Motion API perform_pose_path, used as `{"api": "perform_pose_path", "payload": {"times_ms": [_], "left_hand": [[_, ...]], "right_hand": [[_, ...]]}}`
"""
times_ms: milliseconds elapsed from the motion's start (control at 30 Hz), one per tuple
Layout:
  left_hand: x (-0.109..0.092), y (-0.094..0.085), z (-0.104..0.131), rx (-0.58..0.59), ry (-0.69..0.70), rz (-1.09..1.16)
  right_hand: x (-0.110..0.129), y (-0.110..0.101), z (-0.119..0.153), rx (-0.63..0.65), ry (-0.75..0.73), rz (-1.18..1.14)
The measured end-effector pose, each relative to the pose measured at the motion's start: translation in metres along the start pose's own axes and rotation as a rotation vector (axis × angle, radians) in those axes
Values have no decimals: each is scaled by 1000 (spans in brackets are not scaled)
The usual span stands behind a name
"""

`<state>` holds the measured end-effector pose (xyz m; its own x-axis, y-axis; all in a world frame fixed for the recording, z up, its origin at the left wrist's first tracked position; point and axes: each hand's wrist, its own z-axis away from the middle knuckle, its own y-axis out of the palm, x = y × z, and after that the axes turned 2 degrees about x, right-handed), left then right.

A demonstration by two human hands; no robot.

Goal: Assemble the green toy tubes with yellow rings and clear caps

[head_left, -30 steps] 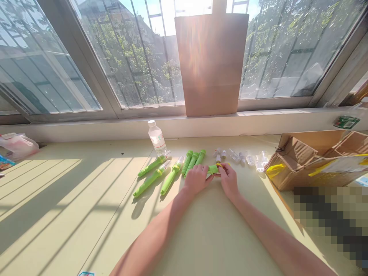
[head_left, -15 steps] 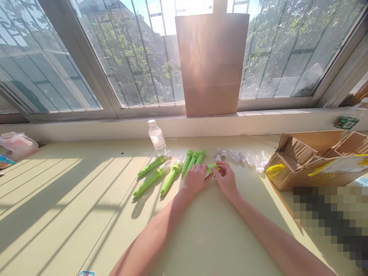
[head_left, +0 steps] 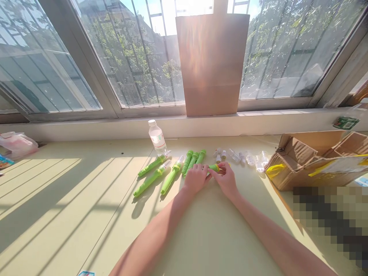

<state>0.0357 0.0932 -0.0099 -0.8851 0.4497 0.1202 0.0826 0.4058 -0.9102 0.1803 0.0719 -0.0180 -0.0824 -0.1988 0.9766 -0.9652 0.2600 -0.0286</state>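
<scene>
My left hand [head_left: 196, 178] is closed around a green plastic tube [head_left: 213, 168], most of which is hidden under the fingers. My right hand [head_left: 225, 178] pinches at the tube's yellow-ringed right end, its thumb near the left fingertips. Just behind my left hand lie several ribbed green tubes [head_left: 194, 157] side by side. To the left rest more green tapered tubes [head_left: 170, 180] with clear caps on their upper ends. Beyond my right hand are small clear pieces with white parts [head_left: 223, 155], a clear capped piece [head_left: 234, 155] and several clear cups [head_left: 259, 165].
A water bottle [head_left: 157, 138] stands behind the capped tubes. On the right sits an open cardboard box [head_left: 313, 174] with yellow tape. A cardboard sheet [head_left: 212, 69] leans against the window. At the far left is a pinkish plastic bag [head_left: 18, 145].
My right fingers have shifted slightly at the tube's end, and more of its green part shows between my hands. The other items have stayed put.
</scene>
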Motion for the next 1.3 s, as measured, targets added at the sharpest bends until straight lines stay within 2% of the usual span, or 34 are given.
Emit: {"api": "perform_pose_path", "payload": {"times_ms": [233,500,867,1067,1300], "left_hand": [[-1,-4,0,41,8,-13],[0,1,1,36,0,-13],[0,-9,-1,194,-44,10],[3,-4,-1,158,-51,18],[3,8,0,20,15,66]], "right_hand": [[0,-1,1,17,6,21],[0,-1,2,56,19,8],[4,-2,3,92,11,-16],[3,-2,5,141,4,-59],[0,-1,1,38,90,-81]]}}
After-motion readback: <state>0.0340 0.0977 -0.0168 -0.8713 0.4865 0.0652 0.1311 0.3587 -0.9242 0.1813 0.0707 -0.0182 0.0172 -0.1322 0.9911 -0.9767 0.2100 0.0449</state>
